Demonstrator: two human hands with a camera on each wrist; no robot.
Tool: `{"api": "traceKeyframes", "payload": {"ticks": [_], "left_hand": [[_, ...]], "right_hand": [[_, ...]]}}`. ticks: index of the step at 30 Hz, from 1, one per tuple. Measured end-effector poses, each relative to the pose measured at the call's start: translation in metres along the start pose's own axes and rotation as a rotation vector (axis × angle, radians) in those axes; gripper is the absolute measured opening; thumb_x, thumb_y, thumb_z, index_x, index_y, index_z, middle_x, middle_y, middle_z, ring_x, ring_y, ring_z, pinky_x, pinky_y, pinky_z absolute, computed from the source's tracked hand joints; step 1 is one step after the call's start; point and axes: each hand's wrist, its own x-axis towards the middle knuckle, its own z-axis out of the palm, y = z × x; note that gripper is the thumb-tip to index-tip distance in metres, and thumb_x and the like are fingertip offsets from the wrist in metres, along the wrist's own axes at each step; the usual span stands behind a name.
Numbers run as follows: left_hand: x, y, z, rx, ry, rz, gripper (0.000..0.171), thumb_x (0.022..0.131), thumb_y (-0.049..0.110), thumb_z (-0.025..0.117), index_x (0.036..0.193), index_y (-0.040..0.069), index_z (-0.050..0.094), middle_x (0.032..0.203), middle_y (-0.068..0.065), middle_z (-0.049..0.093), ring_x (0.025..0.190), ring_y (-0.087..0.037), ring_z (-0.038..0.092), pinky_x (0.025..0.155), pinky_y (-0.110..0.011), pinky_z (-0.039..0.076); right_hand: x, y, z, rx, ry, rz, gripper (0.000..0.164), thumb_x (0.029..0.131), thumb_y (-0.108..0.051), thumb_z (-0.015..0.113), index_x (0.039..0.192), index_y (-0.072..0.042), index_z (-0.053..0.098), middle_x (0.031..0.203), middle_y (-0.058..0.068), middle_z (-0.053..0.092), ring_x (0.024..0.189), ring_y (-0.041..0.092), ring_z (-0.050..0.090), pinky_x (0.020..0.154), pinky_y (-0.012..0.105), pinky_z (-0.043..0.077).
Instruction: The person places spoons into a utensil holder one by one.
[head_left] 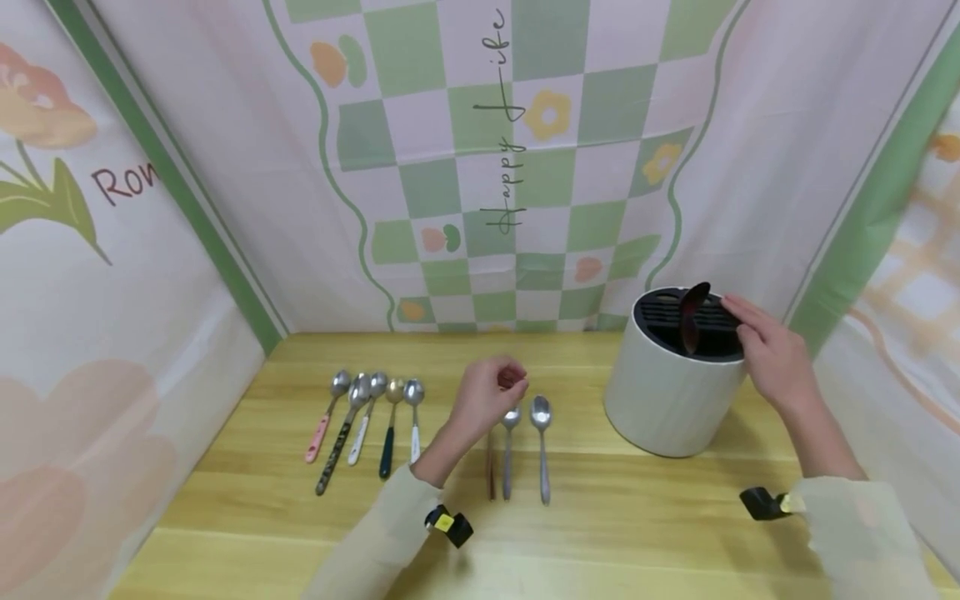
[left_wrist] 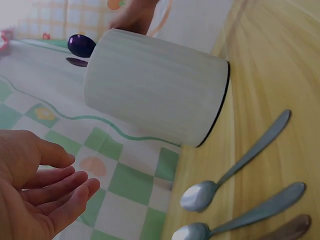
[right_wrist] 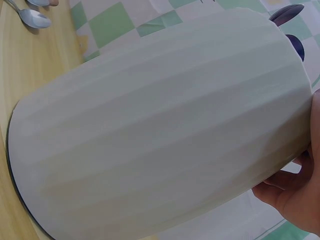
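Spoons (head_left: 360, 437) lie leftmost; my empty left hand (head_left: 483, 393), loosely curled, hovers near silver spoons (head_left: 541, 414). The holder (head_left: 667, 404) carries a dark spoon (head_left: 689, 321); my right hand (head_left: 777, 354) rests fairly straight-fingered against it. Loading seems underway; next I'd pinch another spoon.

Left forearm (head_left: 378, 533) angles forward and inward; left hand (head_left: 480, 393) raised, empty, fingers loosely bent, thumb (left_wrist: 56, 155) near fingertips (left_wrist: 93, 186). Right forearm (head_left: 862, 533) slants forward and left, wrist (head_left: 821, 446) raised; right hand (head_left: 776, 354) higher, foremost fingers reaching forward-left.
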Motion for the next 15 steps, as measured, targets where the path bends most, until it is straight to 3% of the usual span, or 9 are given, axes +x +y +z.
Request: {"api": "traceKeyframes", "payload": {"ticks": [15], "left_hand": [[-0.014, -0.034, 0.003, 0.055, 0.013, -0.089, 0.015, 0.088, 0.003, 0.07, 0.102, 0.0, 0.071, 0.093, -0.01, 0.074, 0.082, -0.018, 0.07, 0.07, -0.018, 0.057]], "right_hand": [[0.0, 0.001, 0.001, 0.015, -0.002, -0.004, 0.049, 0.107, -0.023, 0.026, 0.151, -0.006, 0.04, 0.16, 0.02, 0.03, 0.145, 0.054, 0.024, 0.117, 0.069, 0.017]]}}
